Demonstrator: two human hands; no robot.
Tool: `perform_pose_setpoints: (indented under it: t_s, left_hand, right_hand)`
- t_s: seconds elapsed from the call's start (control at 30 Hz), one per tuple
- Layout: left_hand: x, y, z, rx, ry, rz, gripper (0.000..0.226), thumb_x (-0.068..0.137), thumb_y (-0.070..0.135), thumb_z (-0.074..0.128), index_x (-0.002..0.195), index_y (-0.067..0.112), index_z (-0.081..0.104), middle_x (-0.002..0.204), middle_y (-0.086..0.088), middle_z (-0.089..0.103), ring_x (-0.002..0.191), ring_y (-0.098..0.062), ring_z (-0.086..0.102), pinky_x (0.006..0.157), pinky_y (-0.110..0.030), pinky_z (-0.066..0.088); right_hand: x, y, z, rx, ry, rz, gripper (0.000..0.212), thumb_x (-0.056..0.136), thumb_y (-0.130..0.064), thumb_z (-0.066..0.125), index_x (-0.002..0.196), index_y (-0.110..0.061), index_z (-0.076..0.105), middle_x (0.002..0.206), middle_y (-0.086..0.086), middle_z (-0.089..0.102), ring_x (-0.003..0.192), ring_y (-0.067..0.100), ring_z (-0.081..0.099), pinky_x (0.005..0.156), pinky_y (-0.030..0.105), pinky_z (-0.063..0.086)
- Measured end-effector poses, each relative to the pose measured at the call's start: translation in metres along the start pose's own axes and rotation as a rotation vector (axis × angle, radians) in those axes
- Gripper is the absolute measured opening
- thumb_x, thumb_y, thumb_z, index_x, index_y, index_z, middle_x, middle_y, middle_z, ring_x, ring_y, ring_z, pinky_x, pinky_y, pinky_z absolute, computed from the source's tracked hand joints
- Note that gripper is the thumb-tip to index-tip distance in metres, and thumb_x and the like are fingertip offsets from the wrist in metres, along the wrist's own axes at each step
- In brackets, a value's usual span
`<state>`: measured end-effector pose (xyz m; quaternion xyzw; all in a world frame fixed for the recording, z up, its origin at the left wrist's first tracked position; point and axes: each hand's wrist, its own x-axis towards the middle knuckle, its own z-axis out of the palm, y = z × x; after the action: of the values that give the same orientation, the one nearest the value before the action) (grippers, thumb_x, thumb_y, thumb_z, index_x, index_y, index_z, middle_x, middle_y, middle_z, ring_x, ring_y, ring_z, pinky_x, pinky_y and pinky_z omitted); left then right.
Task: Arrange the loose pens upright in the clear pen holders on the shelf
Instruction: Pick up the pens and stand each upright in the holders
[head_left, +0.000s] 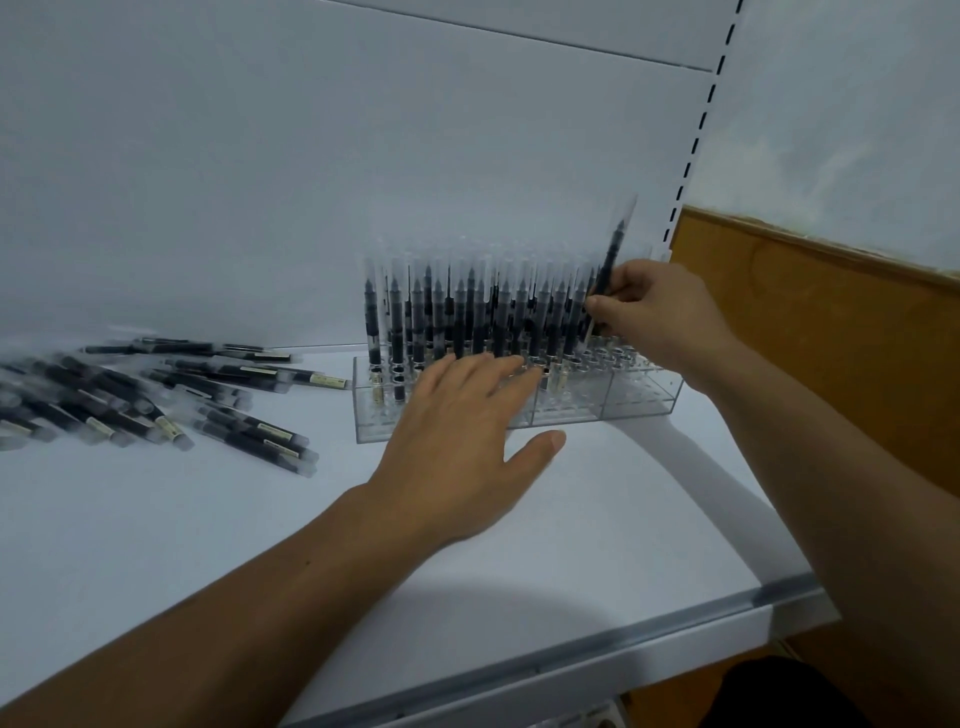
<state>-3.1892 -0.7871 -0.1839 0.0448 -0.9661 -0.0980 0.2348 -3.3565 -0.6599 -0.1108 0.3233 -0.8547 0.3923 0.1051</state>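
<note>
My left hand (467, 441) sits mid-frame, palm down, fingers straight and spread. Its fingertips rest on the top front edge of the holder (641, 397), and the thumb splays out toward the lower right over the shelf (519, 582). It holds nothing.

My right hand (657, 317) reaches in from the right side and pinches one pen (617, 244) low on the barrel between thumb and fingers. That pen is tilted, with its clear cap leaning to the upper right and rising above the row of standing pens (467, 312). Its lower end is over the right part of the holder, by the bare holes. It is blurred there, so I cannot tell whether the tip is in a hole.

The holder is a long clear box across the centre of the frame, close to the back panel (260, 182) and split into sections. The standing pens fill the left and middle sections, upright and packed close, with dark barrels and clear caps on top. The right section shows mostly bare holes.

The loose pens (156, 395) lie flat in a heap on the shelf at the left edge of the frame, well apart from the holder and pointing mixed ways.

A slotted upright (698, 130) runs down the upper right of the frame.
</note>
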Motion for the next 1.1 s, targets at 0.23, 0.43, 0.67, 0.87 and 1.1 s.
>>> perform_pose_setpoints:
  t_s: [0.23, 0.43, 0.67, 0.87, 1.1]
  left_hand:
    - [-0.001, -0.001, 0.001, -0.011, 0.007, -0.002, 0.069, 0.088, 0.067, 0.023, 0.148, 0.035, 0.028, 0.154, 0.014, 0.028, 0.142, -0.008, 0.017, 0.119, -0.035, 0.004]
    - [-0.001, -0.002, 0.002, -0.014, 0.012, 0.003, 0.068, 0.088, 0.067, 0.023, 0.149, 0.035, 0.028, 0.154, 0.013, 0.028, 0.142, -0.009, 0.018, 0.118, -0.033, 0.003]
    - [-0.001, -0.001, 0.002, -0.015, 0.008, 0.002, 0.069, 0.088, 0.067, 0.022, 0.149, 0.035, 0.027, 0.155, 0.014, 0.027, 0.143, -0.008, 0.016, 0.117, -0.032, 0.001]
    - [-0.001, -0.002, 0.002, -0.017, 0.006, 0.001, 0.069, 0.087, 0.067, 0.021, 0.149, 0.036, 0.025, 0.155, 0.015, 0.025, 0.142, -0.007, 0.015, 0.117, -0.032, 0.0]
    - [0.001, -0.003, 0.001, -0.013, -0.002, 0.015, 0.071, 0.087, 0.067, 0.021, 0.15, 0.035, 0.025, 0.156, 0.013, 0.025, 0.143, -0.009, 0.015, 0.119, -0.034, 0.002]
  right_hand:
    - [-0.005, 0.005, 0.005, -0.135, -0.128, 0.023, 0.017, 0.088, -0.027, 0.071, 0.085, -0.01, 0.065, 0.084, 0.007, 0.065, 0.081, 0.025, 0.061, 0.072, 0.037, 0.052]
    - [-0.008, 0.002, 0.005, -0.145, -0.181, 0.064, 0.025, 0.092, -0.026, 0.063, 0.084, -0.002, 0.068, 0.079, 0.012, 0.062, 0.067, 0.016, 0.05, 0.056, 0.024, 0.04]
    - [-0.007, 0.001, 0.002, -0.155, -0.199, 0.065, 0.017, 0.09, -0.023, 0.066, 0.089, -0.006, 0.064, 0.086, 0.011, 0.063, 0.077, 0.02, 0.056, 0.066, 0.03, 0.047]
    - [-0.006, -0.002, 0.0, -0.179, -0.223, 0.065, 0.024, 0.089, -0.027, 0.069, 0.088, -0.003, 0.068, 0.089, 0.015, 0.067, 0.078, 0.022, 0.058, 0.072, 0.036, 0.051]
    - [-0.008, -0.003, -0.008, -0.174, -0.26, 0.077, 0.022, 0.089, -0.034, 0.068, 0.097, -0.014, 0.071, 0.091, 0.004, 0.069, 0.087, 0.021, 0.066, 0.083, 0.038, 0.058]
